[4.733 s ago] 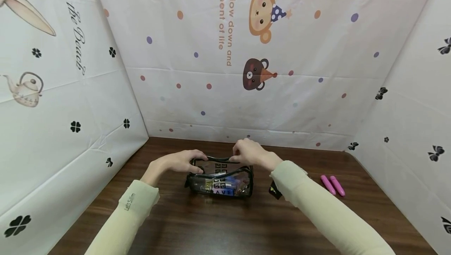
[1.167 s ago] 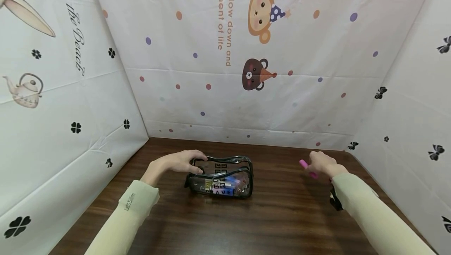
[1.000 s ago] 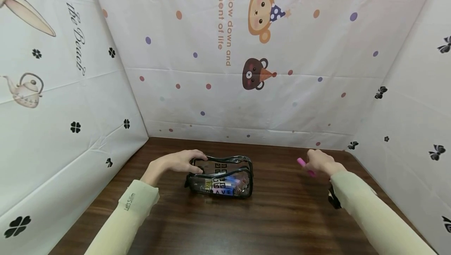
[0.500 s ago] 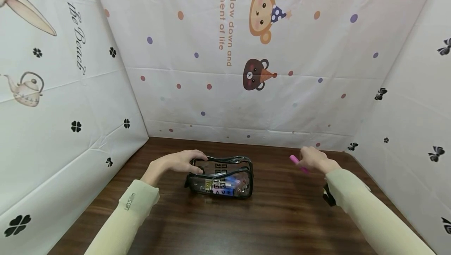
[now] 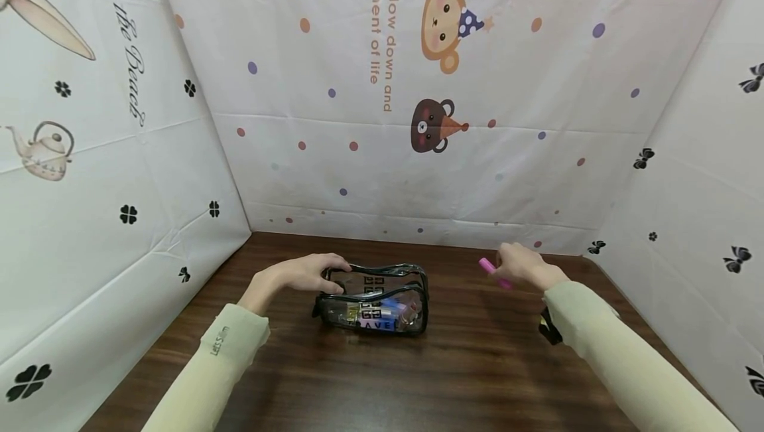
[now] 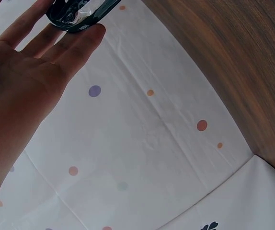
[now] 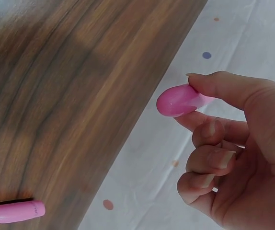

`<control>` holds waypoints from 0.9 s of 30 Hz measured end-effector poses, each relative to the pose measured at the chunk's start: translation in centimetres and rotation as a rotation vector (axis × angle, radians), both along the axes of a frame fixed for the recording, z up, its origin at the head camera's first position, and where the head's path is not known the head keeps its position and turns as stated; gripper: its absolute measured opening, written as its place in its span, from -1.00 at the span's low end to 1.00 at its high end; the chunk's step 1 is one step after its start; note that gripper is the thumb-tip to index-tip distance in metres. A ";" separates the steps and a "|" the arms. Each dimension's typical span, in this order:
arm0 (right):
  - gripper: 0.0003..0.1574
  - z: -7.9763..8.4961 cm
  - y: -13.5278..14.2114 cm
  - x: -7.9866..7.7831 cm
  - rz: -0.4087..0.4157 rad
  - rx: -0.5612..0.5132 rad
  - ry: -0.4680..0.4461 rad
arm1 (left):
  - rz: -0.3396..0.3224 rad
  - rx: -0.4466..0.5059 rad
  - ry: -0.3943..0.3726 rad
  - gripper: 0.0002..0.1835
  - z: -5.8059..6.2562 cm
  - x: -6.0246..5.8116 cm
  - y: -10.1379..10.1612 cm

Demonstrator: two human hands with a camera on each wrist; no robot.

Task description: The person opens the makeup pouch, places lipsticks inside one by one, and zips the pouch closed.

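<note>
A clear pouch with black trim (image 5: 424, 316) stands on the table with its mouth open. Through its wall show a blue item, a yellowish one and other small things, too unclear to name. My left hand (image 5: 306, 274) holds the pouch's left end, thumb at the near rim and fingers at the far rim. In the left wrist view, the fingers touch the black rim (image 6: 82, 24). To the right of the pouch, my right hand (image 5: 524, 265) pinches a pink round-ended stick (image 7: 176, 100) between thumb and index finger, above the table. Its other fingers are curled.
A second pink stick (image 7: 17, 212) lies on the table, visible only in the right wrist view. The brown wooden table (image 5: 382, 385) is enclosed by white printed cloth at the back (image 5: 286, 180) and both sides.
My right hand has left the pouch, picked up one of two pink sticks at the right and moved it left towards the pouch. The left hand and pouch stay in place.
</note>
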State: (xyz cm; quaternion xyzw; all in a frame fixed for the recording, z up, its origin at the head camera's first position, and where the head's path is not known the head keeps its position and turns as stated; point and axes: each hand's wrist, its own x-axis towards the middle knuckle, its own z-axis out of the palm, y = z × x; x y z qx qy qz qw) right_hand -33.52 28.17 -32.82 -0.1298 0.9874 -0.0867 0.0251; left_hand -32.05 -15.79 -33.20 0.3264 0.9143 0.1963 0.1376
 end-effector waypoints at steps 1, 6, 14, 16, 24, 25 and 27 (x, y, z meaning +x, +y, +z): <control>-0.63 0.0 -0.2 0.0 -0.001 -0.001 -0.001 | 0.004 0.002 -0.004 -0.43 0.0 0.0 0.0; -0.63 0.4 -1.0 0.1 0.011 0.013 0.012 | 0.008 0.013 -0.011 -0.45 0.0 0.1 0.0; -0.59 0.8 -1.9 0.3 0.037 0.016 0.038 | 0.008 0.010 -0.009 -0.45 -0.1 0.1 -0.1; -0.60 1.0 -2.2 0.3 0.036 0.023 0.043 | 0.009 0.010 -0.012 -0.45 -0.1 0.1 -0.1; -0.66 1.3 -3.1 0.3 0.027 0.029 0.044 | 0.011 -0.001 -0.003 -0.44 -0.1 0.2 0.0; -0.66 1.4 -3.2 0.3 0.031 0.027 0.046 | 0.011 -0.002 -0.004 -0.43 -0.1 0.2 0.0; -0.66 1.6 -3.5 0.4 0.032 0.022 0.052 | 0.008 -0.002 -0.003 -0.42 -0.1 0.2 0.0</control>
